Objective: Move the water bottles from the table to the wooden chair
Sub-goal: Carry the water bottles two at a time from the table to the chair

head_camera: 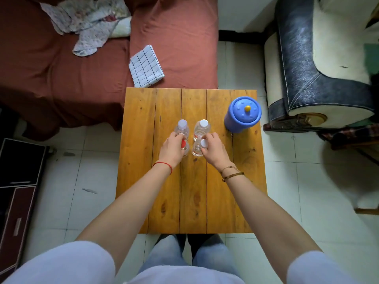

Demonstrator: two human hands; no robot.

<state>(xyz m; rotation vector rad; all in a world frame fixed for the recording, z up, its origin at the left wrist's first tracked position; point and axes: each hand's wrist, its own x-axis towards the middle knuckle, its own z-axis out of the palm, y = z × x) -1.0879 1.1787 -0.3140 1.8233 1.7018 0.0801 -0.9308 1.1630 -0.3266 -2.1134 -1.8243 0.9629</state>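
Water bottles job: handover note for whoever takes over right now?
Left hand: closed around the red-capped bottle, near left.
Right hand: closed around the near white-capped bottle.
Two far bottles, left and right, stand untouched.
All four are upright on the wooden table; the blue jar is not part of the job.
Done: nothing moved.
Left: all four to the chair, which I cannot identify in view.

Four clear plastic water bottles, upright, capped, in two-by-two cluster near middle of wooden table [143, 160], well clear of every edge. Far-left bottle [182, 128]: white cap. Far-right bottle [202, 128]: white cap. Near-left bottle [184, 146]: red cap, gripped by left hand [171, 149]. Near-right bottle [198, 148]: white cap, gripped by right hand [213, 149].
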